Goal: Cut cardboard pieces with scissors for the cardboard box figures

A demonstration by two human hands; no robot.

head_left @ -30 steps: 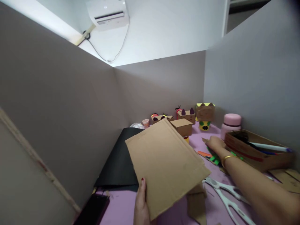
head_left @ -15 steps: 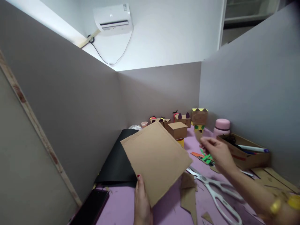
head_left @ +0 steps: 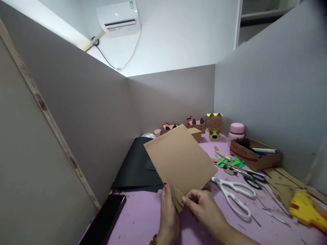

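Note:
A square sheet of brown cardboard (head_left: 182, 153) is tilted up in front of me. My left hand (head_left: 169, 216) grips its lower left edge, thumb on the front face. Against the sheet's bottom corner lies a small, pointed cardboard piece (head_left: 176, 196), pinched by my right hand (head_left: 205, 206) between thumb and fingers. Just right of the sheet, white-handled scissors (head_left: 231, 196) rest on the purple table (head_left: 143, 221). Part of another cardboard piece behind the sheet is hidden.
Black sheets (head_left: 133, 170) and a phone (head_left: 104, 219) lie left. On the right are black scissors (head_left: 251, 178), green paper scraps (head_left: 226, 161), a yellow glue gun (head_left: 305, 208), an open cardboard box (head_left: 245, 157) with pens, and a pink bottle (head_left: 236, 129). Cardboard figures (head_left: 214, 122) stand behind.
My right hand has come from above the scraps, moving left and down, bringing the small cardboard piece to the sheet's lower corner. In view, the sheet has shifted slightly right.

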